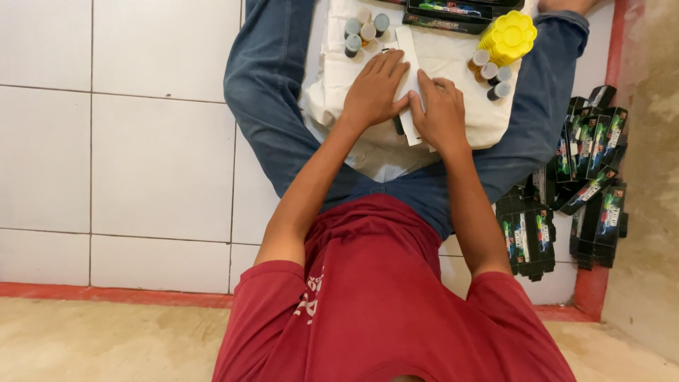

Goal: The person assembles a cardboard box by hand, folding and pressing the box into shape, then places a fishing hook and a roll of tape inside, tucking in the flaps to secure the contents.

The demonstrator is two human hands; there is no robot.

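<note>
A person in a red shirt and blue jeans sits on a white tiled floor with legs stretched forward, seen from above. A white cloth (339,106) is spread over the lap, and everything here is placed relative to it.

At the middle of the cloth lies a long white card strip (410,53), which looks like an unfolded carton turned blank side up. Both hands press on it. The left hand (375,88) lies open and flat, fingers spread across the strip's left side. The right hand (442,113) also rests palm down on the strip's right side with its fingers bent slightly. Neither hand grips anything.

At the cloth's far left corner stands a cluster of small paint pots (364,32) with grey and beige lids. More pots (490,74) sit at its far right corner, beside a stack of yellow flower-shaped trays (508,35). Off the cloth to the right, piles of flat black cartons (590,177) lie on the floor.

The step in hand seems to be flattening or creasing the card. Going on would call for one hand pinning the strip while the other lifts a flap along its fold line.
</note>
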